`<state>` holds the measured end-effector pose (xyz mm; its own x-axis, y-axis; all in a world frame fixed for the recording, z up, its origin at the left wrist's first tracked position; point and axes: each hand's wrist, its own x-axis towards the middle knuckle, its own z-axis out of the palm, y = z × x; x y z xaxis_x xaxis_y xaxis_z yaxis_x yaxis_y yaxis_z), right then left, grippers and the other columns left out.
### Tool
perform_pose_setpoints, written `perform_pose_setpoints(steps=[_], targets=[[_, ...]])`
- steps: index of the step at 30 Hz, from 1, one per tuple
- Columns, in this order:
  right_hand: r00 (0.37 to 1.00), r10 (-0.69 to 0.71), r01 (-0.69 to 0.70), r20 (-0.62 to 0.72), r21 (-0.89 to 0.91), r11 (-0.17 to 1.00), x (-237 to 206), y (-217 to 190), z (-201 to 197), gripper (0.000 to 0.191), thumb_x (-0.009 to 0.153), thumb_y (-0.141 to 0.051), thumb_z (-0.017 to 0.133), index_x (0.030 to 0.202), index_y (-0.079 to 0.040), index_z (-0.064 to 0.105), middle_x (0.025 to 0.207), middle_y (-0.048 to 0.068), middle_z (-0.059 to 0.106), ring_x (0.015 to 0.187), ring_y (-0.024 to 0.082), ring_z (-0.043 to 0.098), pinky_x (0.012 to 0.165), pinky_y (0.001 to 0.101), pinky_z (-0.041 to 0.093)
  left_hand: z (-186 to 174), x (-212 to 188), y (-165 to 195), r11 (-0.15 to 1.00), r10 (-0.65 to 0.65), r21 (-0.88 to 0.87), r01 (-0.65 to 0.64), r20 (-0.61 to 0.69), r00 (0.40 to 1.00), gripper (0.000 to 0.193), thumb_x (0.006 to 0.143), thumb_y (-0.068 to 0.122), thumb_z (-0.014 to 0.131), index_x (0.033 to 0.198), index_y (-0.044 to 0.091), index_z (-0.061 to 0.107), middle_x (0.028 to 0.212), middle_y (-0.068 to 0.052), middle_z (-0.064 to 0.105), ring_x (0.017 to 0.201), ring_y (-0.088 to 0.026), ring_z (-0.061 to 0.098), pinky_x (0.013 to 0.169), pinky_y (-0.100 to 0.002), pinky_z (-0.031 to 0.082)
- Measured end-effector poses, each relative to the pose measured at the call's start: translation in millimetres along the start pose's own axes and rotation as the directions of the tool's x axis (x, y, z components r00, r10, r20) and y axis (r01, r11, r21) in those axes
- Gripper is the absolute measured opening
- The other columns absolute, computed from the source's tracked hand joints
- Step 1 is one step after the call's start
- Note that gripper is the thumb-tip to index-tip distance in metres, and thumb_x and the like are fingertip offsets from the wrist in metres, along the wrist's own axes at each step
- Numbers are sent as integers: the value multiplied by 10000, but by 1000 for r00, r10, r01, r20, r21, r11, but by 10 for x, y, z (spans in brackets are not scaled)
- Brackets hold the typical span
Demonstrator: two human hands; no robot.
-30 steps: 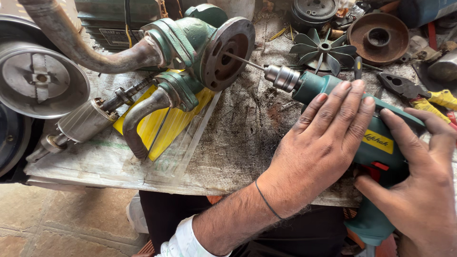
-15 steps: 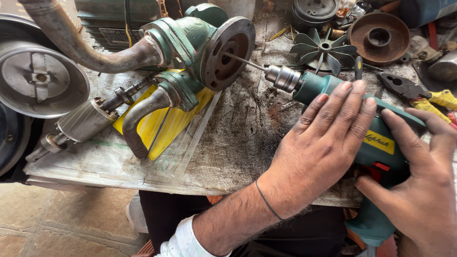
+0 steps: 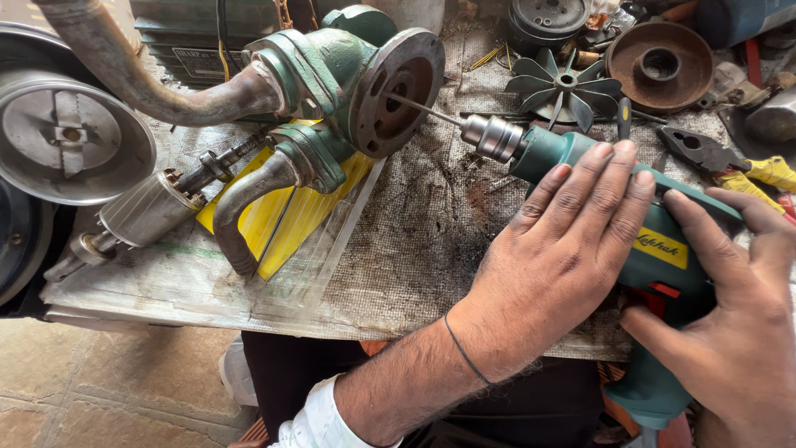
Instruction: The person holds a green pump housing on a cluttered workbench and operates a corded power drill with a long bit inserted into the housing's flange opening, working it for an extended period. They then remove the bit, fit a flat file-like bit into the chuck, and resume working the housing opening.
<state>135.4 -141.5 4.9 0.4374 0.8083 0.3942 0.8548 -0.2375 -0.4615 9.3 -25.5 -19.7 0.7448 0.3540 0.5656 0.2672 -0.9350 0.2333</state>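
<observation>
A teal electric drill [image 3: 547, 151] lies on the workbench, pointing left. Its thin bit [image 3: 423, 109] reaches from the silver chuck [image 3: 492, 135] into the face of a green pump's round rusty flange [image 3: 396, 91]. My left hand [image 3: 555, 265] lies flat over the top of the drill body, fingers together and pressing down on it. At the right edge, my right hand [image 3: 730, 332] is wrapped around the drill's handle, index finger stretched along the housing.
A motor rotor with its shaft [image 3: 149, 211] and a yellow sheet [image 3: 278, 224] lie by the pump's bent pipe [image 3: 240, 207]. Behind the drill are a grey fan impeller [image 3: 564, 83], a rusty pulley [image 3: 659, 62] and yellow-handled pliers [image 3: 746, 170]. A large metal disc [image 3: 66, 137] stands left.
</observation>
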Motion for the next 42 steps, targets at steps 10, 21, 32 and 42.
perform_pose_setpoints(steps=[10,21,32,42], targets=[[1000,14,-14,0,47,999,3,-20,-3,1036,436,54,872,1425,-23,573,1498,198,360,1285,334,523,1033,430,527,-9,0,-1,1000,1,7,-1,-1,1000,596,1063,156,548,1613,12,370,1702,-169,350,1640,-299,326,1356,-424,263],[1000,11,-11,3,47,999,3,-4,2,1039,436,58,872,1428,-20,571,1495,199,360,1280,332,527,1027,429,532,6,0,-2,1000,2,-7,-2,-12,1000,595,1063,158,559,1608,8,374,1699,-174,352,1636,-302,333,1356,-427,268],[1000,7,-8,5,25,1000,6,-10,3,1057,419,54,863,1432,-21,571,1495,203,359,1277,333,520,1020,424,535,17,2,4,1000,-5,-11,5,-23,1000,598,1058,159,560,1606,6,378,1696,-181,359,1588,-295,341,1355,-428,278],[997,62,-53,53,-154,987,5,64,-14,1086,395,-6,901,1439,-25,599,1523,205,391,1216,334,562,988,436,555,1,4,8,1000,-4,0,4,-12,1000,597,1057,164,548,1609,13,377,1701,-176,357,1592,-289,337,1356,-424,272]])
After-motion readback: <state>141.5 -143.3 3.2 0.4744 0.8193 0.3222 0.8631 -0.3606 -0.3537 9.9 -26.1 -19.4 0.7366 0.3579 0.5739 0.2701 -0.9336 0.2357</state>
